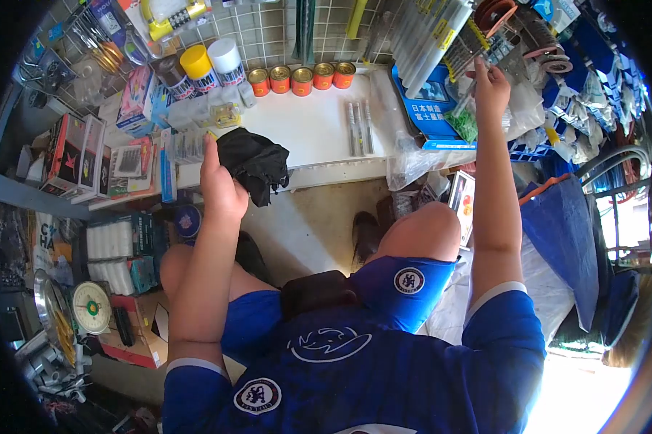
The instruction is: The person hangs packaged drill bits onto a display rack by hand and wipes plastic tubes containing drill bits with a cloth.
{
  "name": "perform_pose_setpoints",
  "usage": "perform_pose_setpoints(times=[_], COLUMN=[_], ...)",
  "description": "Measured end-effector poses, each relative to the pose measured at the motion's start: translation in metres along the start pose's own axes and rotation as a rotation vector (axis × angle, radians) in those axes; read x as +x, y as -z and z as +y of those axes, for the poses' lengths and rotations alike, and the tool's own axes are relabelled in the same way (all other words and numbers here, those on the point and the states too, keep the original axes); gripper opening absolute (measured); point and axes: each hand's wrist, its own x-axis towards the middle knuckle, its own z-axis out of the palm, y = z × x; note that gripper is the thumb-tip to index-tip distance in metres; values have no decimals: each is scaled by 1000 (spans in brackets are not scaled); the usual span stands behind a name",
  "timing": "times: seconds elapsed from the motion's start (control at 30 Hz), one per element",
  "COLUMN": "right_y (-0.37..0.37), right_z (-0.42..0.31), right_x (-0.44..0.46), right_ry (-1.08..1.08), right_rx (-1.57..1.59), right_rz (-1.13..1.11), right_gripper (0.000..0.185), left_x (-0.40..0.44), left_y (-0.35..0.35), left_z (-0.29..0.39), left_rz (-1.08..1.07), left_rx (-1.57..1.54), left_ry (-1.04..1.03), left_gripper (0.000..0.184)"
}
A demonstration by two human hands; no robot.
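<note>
My left hand (221,181) is closed on a bunched black cloth (253,160), thumb up, in front of the shelf's left part. The cloth hangs loosely over the shelf's front edge. My right hand (491,90) is raised at the right, its fingers bent against the hanging goods. Close to those fingers are a strip of small yellow-labelled packs (467,54) and a clear plastic packet (512,69). Whatever the right fingers pinch is too small to make out. Just left of that wrist lies a blue box with white lettering (428,108), a green bundle (462,126) on it.
Several orange cans (302,82) line the back of the white shelf (311,123). Spray cans (198,64) stand left of them, and thin tubes (359,128) lie at the right. A dial scale (92,307) is low on the left. A blue sheet (557,231) hangs at the right.
</note>
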Motion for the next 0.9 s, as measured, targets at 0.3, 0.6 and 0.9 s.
perform_pose_setpoints(times=[0.3,0.6,0.9], right_y=[67,-40,-69], right_z=[-85,-128,-115], right_x=[-33,-192,-221], right_ry=[20,-192,-408], right_rx=[87,688,1040], right_rz=[-335,-1046,-1102], right_gripper=[32,33,30], left_x=[-10,-35,-29], left_y=[-13,-33,7], left_z=[-7,-20,-24], left_rz=[-77,-544,-566], left_rx=[11,72,248], left_ry=[27,102,205], left_gripper=[53,64,26])
